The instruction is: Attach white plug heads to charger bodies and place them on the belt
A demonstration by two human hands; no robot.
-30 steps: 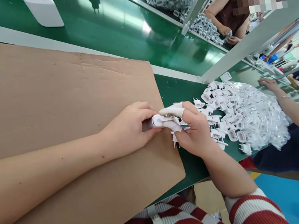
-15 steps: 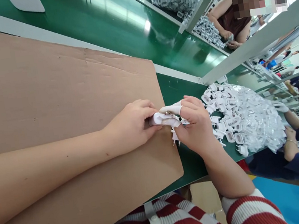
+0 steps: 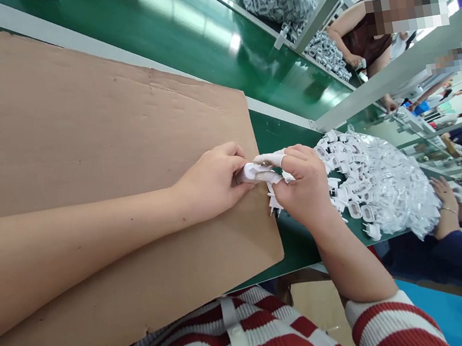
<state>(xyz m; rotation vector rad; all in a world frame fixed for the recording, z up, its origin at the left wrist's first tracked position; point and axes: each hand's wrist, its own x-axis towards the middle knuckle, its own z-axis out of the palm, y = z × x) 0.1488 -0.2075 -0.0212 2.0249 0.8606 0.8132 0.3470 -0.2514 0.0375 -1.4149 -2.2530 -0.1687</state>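
Note:
Over the right edge of the cardboard sheet (image 3: 120, 131), my two hands meet on one white plug charger (image 3: 250, 172). My left hand (image 3: 220, 177) is closed, its thumb and fingers pinching the charger's left end. White finger covers wrap the thumb and index finger of my right hand (image 3: 303, 176), which grips the same piece from the right. Fingers hide much of its body, so its pins cannot be made out. Just below, another white plug (image 3: 274, 204) with metal pins lies at the cardboard's edge.
Right of my hands lies a heap of white plug housings (image 3: 355, 177), partly in a clear plastic bag (image 3: 402, 188). A metal frame bar (image 3: 392, 65) crosses above the green bench (image 3: 191, 23). Co-workers sit across and to the right; one person's hand (image 3: 445, 193) touches the bag.
My hands and the charger have shifted slightly right and up in the view, both still gripping it. The view itself has moved a little. The neighbour's hands by the bag have changed position.

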